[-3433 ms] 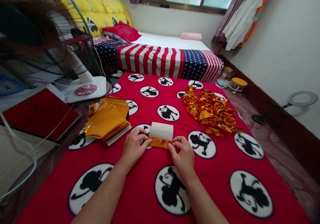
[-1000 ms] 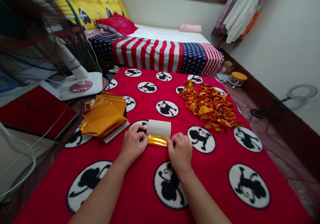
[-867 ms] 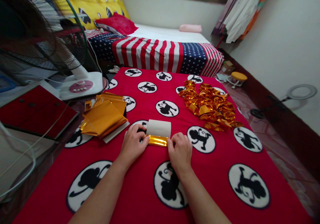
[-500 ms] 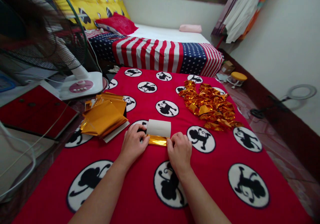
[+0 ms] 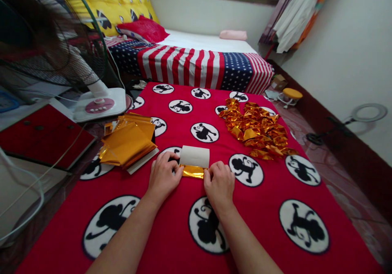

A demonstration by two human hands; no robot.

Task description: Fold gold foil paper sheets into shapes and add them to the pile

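Observation:
A sheet of gold foil paper (image 5: 193,171) lies on the red cloth, its near edge folded over into a shiny gold strip. Beyond the strip, the sheet's pale back faces up and curves slightly. My left hand (image 5: 165,174) pinches the strip's left end, fingers curled. At the right end, my right hand (image 5: 219,182) grips it the same way, thumb and fingers together. Left of my hands lies a stack of gold foil sheets (image 5: 128,143). A heap of folded gold foil pieces (image 5: 254,129) lies farther off to the right.
The red cloth (image 5: 254,233) with round monkey prints covers the table. At the left stand a fan (image 5: 101,100) and a dark red box (image 5: 43,135). A bed (image 5: 190,65) is behind the table. A yellow stool (image 5: 292,93) stands on the floor at right.
Both hands stay at the strip's ends with barely any movement. The gold strip's surface and reflections look slightly different.

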